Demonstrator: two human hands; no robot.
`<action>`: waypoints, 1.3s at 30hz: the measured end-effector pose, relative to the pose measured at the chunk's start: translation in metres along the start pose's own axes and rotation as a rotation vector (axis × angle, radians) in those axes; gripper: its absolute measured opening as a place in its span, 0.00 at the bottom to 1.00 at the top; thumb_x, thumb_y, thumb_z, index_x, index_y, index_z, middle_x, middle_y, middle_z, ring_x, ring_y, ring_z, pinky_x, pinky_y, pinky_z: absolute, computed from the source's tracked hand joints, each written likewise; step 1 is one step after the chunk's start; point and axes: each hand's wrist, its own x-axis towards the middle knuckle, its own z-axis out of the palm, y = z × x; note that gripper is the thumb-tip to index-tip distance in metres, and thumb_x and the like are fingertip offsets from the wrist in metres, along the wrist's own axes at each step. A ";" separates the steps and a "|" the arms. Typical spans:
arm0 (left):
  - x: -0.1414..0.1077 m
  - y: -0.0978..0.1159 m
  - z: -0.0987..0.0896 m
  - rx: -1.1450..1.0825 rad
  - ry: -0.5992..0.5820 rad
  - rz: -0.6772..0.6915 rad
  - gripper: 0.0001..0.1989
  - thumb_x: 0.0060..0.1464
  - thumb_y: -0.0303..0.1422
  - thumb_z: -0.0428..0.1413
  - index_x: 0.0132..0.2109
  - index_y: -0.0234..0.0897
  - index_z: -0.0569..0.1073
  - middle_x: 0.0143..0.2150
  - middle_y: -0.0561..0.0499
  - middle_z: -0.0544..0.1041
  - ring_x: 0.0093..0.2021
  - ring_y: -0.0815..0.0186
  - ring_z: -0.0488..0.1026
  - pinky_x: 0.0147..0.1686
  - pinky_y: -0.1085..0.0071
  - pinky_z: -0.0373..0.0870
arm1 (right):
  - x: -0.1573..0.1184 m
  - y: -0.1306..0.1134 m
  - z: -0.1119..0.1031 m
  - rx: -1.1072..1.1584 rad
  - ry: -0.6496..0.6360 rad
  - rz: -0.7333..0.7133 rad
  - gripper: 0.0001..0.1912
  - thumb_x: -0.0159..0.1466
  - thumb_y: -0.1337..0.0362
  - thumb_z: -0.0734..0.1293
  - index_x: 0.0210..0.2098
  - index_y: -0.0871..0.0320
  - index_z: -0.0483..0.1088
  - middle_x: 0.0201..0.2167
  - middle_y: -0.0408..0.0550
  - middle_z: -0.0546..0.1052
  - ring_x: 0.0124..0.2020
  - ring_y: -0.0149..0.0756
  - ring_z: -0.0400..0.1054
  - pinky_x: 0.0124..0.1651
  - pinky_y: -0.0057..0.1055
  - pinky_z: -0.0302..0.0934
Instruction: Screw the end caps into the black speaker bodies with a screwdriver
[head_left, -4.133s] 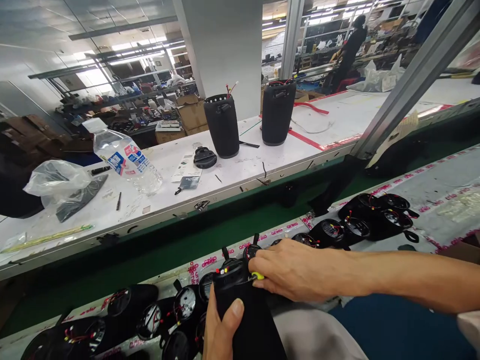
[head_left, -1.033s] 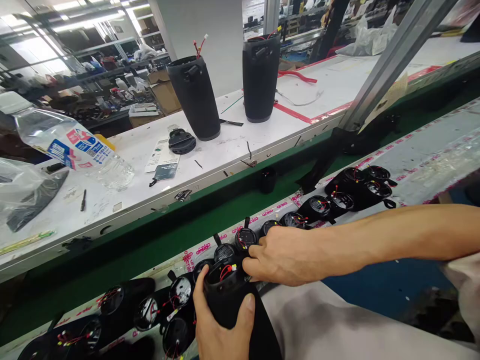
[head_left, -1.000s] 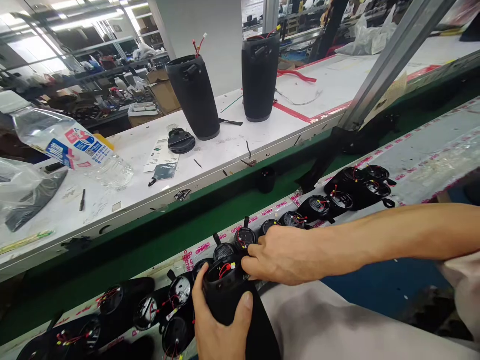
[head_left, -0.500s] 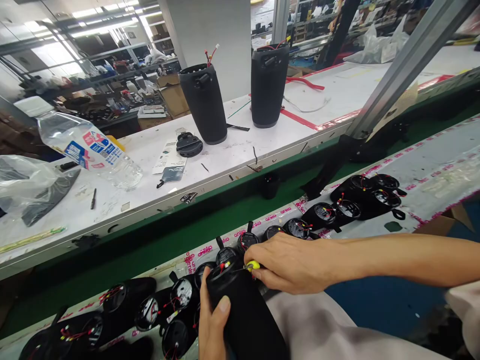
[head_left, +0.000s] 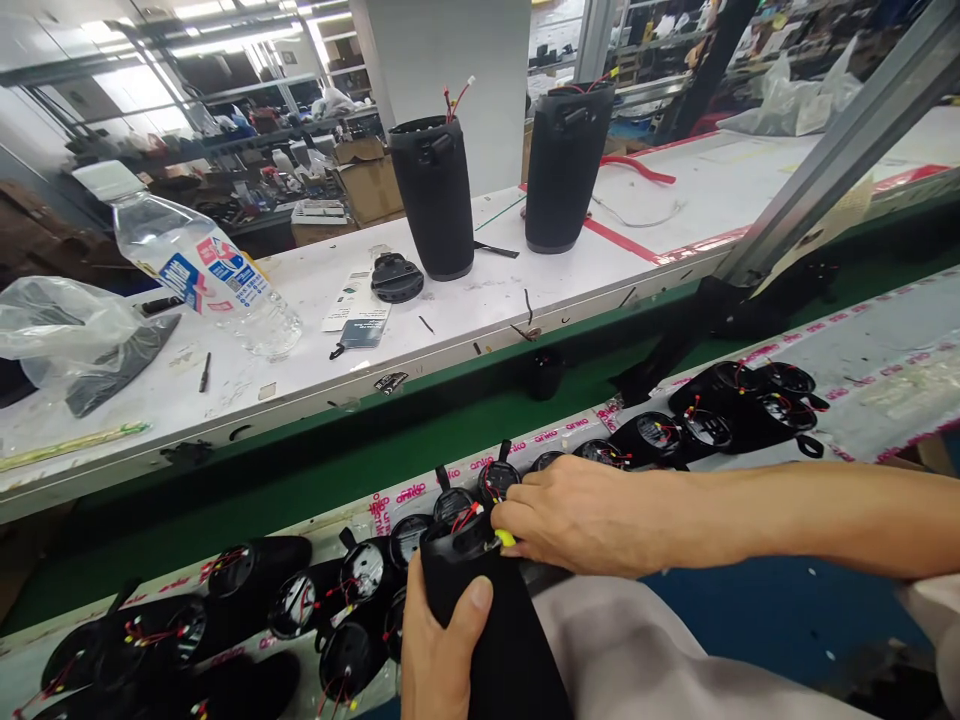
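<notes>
A black fabric-covered speaker housing point(head_left: 514, 635) leans toward me, its open upper end showing a plastic rim and red wires point(head_left: 466, 518) with small connectors. My left hand point(head_left: 444, 640) wraps around its side near the top, thumb across the front. A small yellow-handled tool point(head_left: 505, 538) is pinched in my right hand point(head_left: 574, 515) at the right side of that rim. Its thin metal tip meets the rim; the fingers hide most of the handle, so its exact kind cannot be made out.
Several similar housings point(head_left: 352, 660) with loose wires lie along the lower bench point(head_left: 555, 440). On the raised white shelf point(head_left: 472, 325) stand two housings point(head_left: 435, 200), a black cap point(head_left: 397, 278), a water bottle point(head_left: 217, 270) and a plastic bag point(head_left: 82, 335). A metal post point(head_left: 832, 150) slants at right.
The housing's rim has turned so that its side faces me more. My right hand keeps the tool at the rim, and my left thumb sits slightly further right. The whole view has shifted a little.
</notes>
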 end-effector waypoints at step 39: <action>0.006 0.002 -0.003 0.081 0.109 0.166 0.41 0.49 0.55 0.70 0.66 0.43 0.74 0.66 0.40 0.80 0.71 0.38 0.72 0.74 0.43 0.61 | 0.014 0.006 0.001 -0.044 -0.088 -0.049 0.14 0.84 0.59 0.59 0.46 0.59 0.71 0.33 0.46 0.77 0.29 0.37 0.68 0.26 0.37 0.43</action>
